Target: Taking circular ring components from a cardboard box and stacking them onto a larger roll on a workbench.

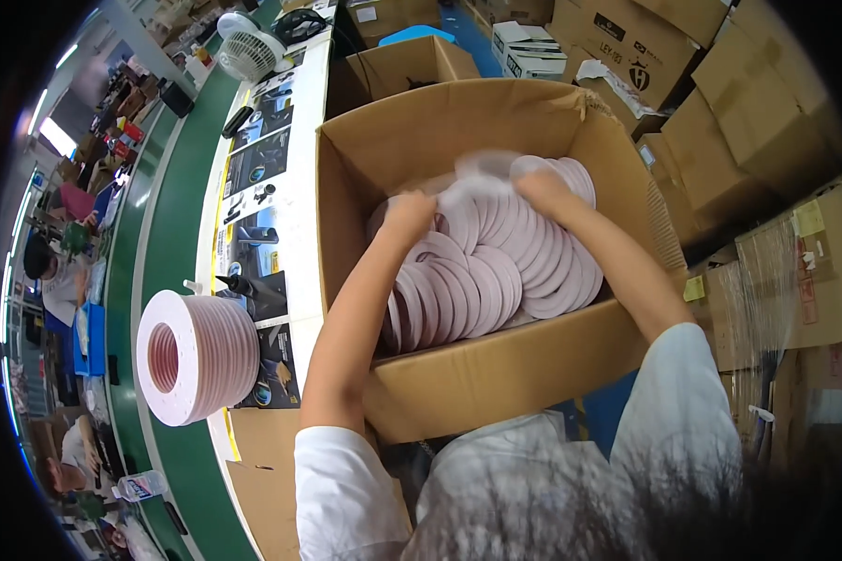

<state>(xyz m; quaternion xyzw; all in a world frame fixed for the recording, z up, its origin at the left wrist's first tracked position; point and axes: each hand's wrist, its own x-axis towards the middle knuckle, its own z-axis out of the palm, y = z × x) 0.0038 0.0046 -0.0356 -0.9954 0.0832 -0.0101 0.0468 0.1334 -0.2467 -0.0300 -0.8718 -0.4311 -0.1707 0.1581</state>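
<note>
Both my arms reach into an open cardboard box (496,379) holding many pale pink, flat ring-shaped discs (482,285), overlapping in leaning rows. My left hand (410,215) is closed above the discs on the box's left side. To its right, my right hand (544,190) is bent over the far discs, its fingertips blurred. Between the two hands is a whitish, see-through smear (486,176), too blurred to name; both hands seem to grip at its ends. Outside the box, a stack of similar pink rings (201,357) lies on its side on the table, its round hole showing.
Left of the box runs a white table edge (301,201) with printed packages and a black bottle (254,292). A green conveyor belt (192,215) lies beyond, with a white fan (250,54) at its far end. Cardboard cartons (748,122) pile up at right. People sit far left.
</note>
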